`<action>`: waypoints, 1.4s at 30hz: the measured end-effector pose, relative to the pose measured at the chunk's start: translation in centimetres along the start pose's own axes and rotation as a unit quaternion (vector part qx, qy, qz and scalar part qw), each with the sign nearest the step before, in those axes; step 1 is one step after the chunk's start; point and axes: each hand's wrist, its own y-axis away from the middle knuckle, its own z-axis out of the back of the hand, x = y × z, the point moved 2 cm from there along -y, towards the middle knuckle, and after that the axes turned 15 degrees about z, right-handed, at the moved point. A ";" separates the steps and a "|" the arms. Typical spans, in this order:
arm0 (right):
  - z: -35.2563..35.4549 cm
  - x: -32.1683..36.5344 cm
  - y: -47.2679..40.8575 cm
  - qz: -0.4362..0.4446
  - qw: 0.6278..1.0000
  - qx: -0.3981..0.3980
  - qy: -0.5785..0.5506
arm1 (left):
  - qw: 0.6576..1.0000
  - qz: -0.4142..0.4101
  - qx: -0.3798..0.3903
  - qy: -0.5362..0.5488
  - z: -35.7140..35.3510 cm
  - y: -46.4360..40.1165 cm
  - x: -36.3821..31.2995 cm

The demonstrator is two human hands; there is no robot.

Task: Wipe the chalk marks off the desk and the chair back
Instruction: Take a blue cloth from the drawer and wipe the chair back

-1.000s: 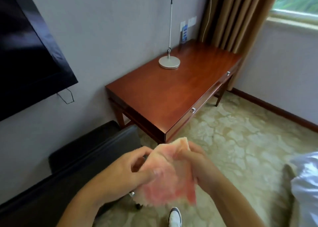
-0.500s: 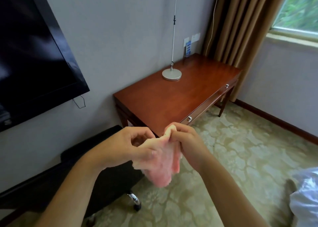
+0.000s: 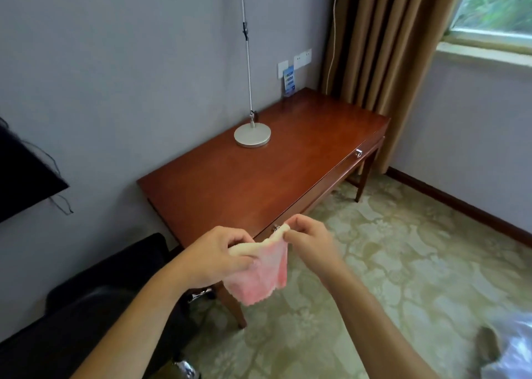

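Pink cloth (image 3: 260, 272), folded over along its top edge, hanging in the air between two hands just in front of the near corner of the desk (image 3: 259, 183). Pinched at one end of the fold by the left hand (image 3: 214, 253), thumb and curled fingers closed on it; nipped at the other end by the fingertips of the right hand (image 3: 308, 239). Each grip therefore grasping the cloth, neither released.

Changed over the last second: cloth no longer bunched low between the palms but drawn out into a narrow band with the loose part dangling below; hands lifted and carried nearer the desk; view swung so the whole reddish-brown wooden top now fills the middle. Looks like a tidying of the cloth into a wiping pad, finished or nearly so.

Chalk marks: none to be made out on the desk top from here, too faint or too small to tell. Black chair (image 3: 95, 306) at lower left, beside the desk, its back dark and likewise showing no clear marks. Wiping not yet begun on either surface.

Lamp base (image 3: 252, 134) standing on the far part of the desk near the wall, likely something to wipe around. Small blue card (image 3: 288, 82) propped at the back corner, brown curtain (image 3: 383, 47) beyond.
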 end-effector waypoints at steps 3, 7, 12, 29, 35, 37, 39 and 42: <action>0.5 -3.3 -4.2 -0.012 0.997 0.034 0.072 | 0.998 0.044 -0.036 -0.012 0.4 -3.8 -0.2; -2.0 -5.9 -8.4 -0.103 0.979 0.144 -0.098 | 0.994 0.082 -0.063 -0.019 1.2 -8.3 1.2; -5.3 -8.0 -16.7 -0.161 0.948 0.182 -0.204 | 0.979 0.096 -0.154 -0.094 4.0 -15.6 2.8; -5.8 -24.3 -33.6 -0.168 0.907 0.346 0.171 | 0.942 0.213 -0.120 -0.228 -3.6 -36.9 10.6; -3.1 -27.2 -34.7 -0.070 0.875 0.396 0.271 | 0.918 0.317 -0.164 -0.174 -6.7 -39.7 8.3; -1.5 -27.5 -36.0 -0.072 0.869 0.418 0.254 | 0.915 0.335 -0.153 -0.163 -7.2 -41.6 6.1; 0.4 -27.8 -37.3 -0.091 0.879 0.410 0.227 | 0.919 0.337 -0.158 -0.134 -7.8 -43.4 3.9; 4.0 -28.7 -39.8 -0.139 0.900 0.365 0.191 | 0.925 0.322 -0.192 -0.065 -8.3 -46.2 0.3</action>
